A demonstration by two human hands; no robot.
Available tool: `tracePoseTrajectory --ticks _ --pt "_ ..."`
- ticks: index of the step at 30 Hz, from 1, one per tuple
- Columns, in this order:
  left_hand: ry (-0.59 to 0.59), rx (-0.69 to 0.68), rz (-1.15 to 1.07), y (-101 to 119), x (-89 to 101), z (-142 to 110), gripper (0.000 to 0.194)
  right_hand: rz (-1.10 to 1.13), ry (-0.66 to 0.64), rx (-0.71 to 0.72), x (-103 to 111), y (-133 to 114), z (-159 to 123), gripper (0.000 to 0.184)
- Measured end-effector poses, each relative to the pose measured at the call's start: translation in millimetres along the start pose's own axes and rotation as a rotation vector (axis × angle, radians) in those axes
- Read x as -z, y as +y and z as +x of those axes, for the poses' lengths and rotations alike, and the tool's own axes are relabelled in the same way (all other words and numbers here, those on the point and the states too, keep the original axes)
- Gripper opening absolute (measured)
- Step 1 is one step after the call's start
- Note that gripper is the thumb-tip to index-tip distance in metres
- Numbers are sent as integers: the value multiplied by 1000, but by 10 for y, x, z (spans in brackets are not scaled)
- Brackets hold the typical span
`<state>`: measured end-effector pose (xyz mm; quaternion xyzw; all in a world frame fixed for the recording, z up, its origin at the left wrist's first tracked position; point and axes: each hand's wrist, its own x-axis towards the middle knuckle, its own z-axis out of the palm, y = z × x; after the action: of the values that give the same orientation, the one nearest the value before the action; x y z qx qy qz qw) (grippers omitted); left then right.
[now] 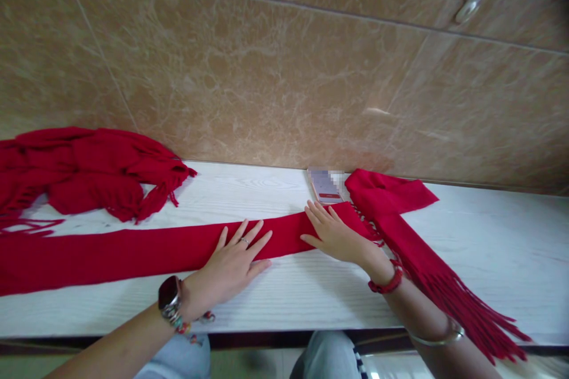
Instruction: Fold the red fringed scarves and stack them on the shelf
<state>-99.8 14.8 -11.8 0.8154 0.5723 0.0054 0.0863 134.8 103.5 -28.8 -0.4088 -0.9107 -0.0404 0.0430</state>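
A long red scarf [111, 254] lies flat in a strip across the white table [311, 302]. My left hand [231, 263] rests palm down on the strip near its middle, fingers spread; a watch and beads are on that wrist. My right hand [333, 234] lies flat on the strip further right, fingers stretched out, a red bracelet on its wrist. Just past my right hand the scarf's fringed end [444, 290] folds back and trails toward the table's front edge.
A heap of red scarves [89, 172] lies at the back left of the table. A phone [326, 185] lies against the brown tiled wall [284, 71] behind my right hand. My knees show below the table's front edge.
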Motion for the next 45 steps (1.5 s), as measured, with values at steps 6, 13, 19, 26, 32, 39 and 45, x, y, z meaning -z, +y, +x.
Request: tracePoseTrajectory --ticks 6,13,19,26,32,39,45 --pt "-7 55 16 -20 -11 -38 54 -75 89 -156 -135 357 -98 72" --pt "225 -29 116 46 -57 39 59 49 204 -20 58 117 4 66" --pt "62 -72 69 50 -47 78 57 15 -1 56 78 -63 36 63" --pt "8 -48 91 51 -13 79 57 -59 -26 -97 -14 314 -58 54" --pt "39 8 83 37 -46 22 61 31 148 -196 38 406 -39 58" --pt "108 -47 90 38 -84 82 60 194 10 37 153 -18 65 65" --pt "43 -43 77 31 -80 95 60 40 -95 -47 100 101 18 57"
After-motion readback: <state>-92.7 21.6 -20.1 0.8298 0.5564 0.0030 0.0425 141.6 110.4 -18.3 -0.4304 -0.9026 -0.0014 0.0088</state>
